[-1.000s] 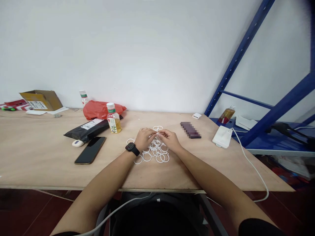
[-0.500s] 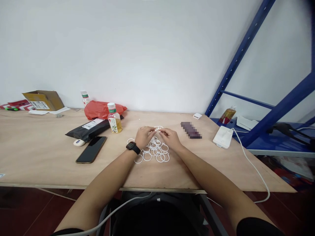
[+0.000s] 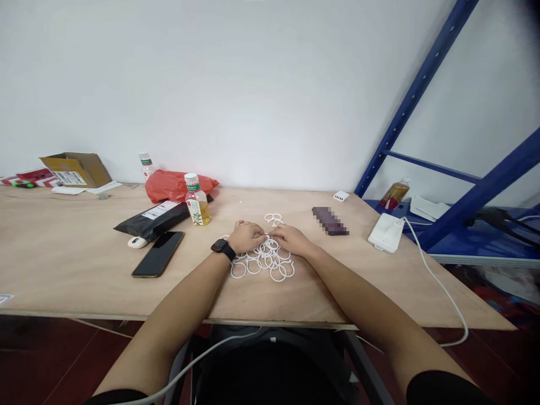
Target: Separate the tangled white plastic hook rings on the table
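Thin white plastic rings [image 3: 278,274] with small tabs lie in a loose, overlapping pile on the wooden table. My left hand [image 3: 245,237], with a black watch on its wrist, rests at the pile's far left side, fingers curled and thumb tip pinched in. Facing it from the right, my right hand [image 3: 290,238] has its thumb and forefinger drawn together. Fingertips of both hands nearly meet over a bit of white ring; most of it is hidden by the fingers. Beyond my hands lies a small separate group of white rings [image 3: 269,217].
Left of the pile are a dark phone [image 3: 157,255], a white oval case [image 3: 137,242], a black parcel [image 3: 147,223], a drink bottle [image 3: 197,202] and a red bag [image 3: 164,187]. On the right are a pixelated dark object [image 3: 330,221], a white charger [image 3: 385,232] with cable and a blue rack [image 3: 415,104].
Both hands have come slightly nearer to me, from the far group of rings down to the pile. The far rings now show more fully. The view has shifted a little.
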Demonstrator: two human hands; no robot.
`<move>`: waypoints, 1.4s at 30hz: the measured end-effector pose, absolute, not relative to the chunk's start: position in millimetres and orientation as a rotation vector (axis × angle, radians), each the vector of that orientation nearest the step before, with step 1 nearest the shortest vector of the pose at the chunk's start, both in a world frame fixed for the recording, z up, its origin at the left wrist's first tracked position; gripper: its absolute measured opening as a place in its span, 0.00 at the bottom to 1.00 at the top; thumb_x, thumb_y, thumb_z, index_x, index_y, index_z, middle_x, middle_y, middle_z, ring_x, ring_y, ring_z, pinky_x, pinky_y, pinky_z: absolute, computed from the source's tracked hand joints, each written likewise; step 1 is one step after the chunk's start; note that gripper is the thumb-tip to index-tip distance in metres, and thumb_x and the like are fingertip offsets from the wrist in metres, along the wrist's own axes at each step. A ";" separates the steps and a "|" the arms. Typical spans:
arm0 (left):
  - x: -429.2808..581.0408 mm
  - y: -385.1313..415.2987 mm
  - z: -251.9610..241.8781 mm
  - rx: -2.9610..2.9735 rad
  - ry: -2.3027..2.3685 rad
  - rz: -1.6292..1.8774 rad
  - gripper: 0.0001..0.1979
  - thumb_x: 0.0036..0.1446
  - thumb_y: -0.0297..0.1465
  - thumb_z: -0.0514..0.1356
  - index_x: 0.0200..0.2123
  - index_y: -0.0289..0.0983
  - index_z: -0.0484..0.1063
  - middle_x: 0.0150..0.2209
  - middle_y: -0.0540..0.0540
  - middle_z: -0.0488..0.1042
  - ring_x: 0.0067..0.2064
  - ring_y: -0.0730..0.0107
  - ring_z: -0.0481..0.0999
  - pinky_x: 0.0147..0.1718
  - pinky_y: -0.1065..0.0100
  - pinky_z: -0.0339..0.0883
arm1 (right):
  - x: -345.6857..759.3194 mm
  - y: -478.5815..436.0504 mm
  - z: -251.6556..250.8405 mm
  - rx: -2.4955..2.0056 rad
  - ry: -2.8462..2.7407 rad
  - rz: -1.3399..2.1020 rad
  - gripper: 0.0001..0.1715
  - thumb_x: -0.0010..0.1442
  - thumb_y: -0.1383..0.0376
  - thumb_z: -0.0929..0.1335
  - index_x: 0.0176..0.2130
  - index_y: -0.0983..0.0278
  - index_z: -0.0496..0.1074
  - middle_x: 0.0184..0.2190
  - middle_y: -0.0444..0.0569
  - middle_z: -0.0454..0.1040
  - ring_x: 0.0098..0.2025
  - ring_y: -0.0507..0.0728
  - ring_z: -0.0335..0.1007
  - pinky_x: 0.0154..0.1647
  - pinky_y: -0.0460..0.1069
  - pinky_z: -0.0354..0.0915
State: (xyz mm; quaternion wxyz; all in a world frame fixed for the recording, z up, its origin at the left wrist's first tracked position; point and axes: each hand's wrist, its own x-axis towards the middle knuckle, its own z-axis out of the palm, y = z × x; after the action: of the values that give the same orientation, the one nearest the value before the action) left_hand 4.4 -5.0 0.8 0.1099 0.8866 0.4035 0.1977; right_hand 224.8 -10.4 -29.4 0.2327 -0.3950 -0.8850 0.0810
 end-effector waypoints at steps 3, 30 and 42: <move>4.1 -4.4 0.0 2.602 1.190 0.581 0.12 0.57 0.37 0.56 0.32 0.40 0.78 0.39 0.49 0.80 0.44 0.62 0.76 0.54 0.56 0.54 | 225.0 -9.8 -30.0 -1.079 -2.429 0.256 0.15 0.60 0.70 0.66 0.44 0.58 0.78 0.38 0.48 0.76 0.41 0.55 0.71 0.43 0.48 0.66; 12.4 -8.2 -1.0 2.584 1.048 1.081 0.13 0.63 0.39 0.56 0.36 0.40 0.77 0.40 0.46 0.79 0.44 0.64 0.75 0.48 0.60 0.62 | 206.4 -27.8 -14.7 -1.019 -2.002 0.076 0.12 0.64 0.60 0.65 0.44 0.60 0.75 0.39 0.51 0.78 0.41 0.57 0.74 0.43 0.50 0.68; 13.6 -11.5 2.8 2.552 1.059 1.072 0.12 0.62 0.39 0.56 0.36 0.40 0.77 0.38 0.46 0.80 0.43 0.64 0.75 0.48 0.60 0.62 | 208.0 -29.9 -14.8 -1.016 -2.047 0.059 0.13 0.66 0.60 0.63 0.40 0.60 0.75 0.36 0.50 0.79 0.40 0.56 0.74 0.43 0.51 0.68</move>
State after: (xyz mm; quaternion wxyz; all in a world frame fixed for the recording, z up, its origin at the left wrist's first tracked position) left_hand 13.6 -11.5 2.8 0.0887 0.8576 0.3560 0.3604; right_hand 208.0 -29.9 -14.8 0.4150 -0.4044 -0.8147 0.0233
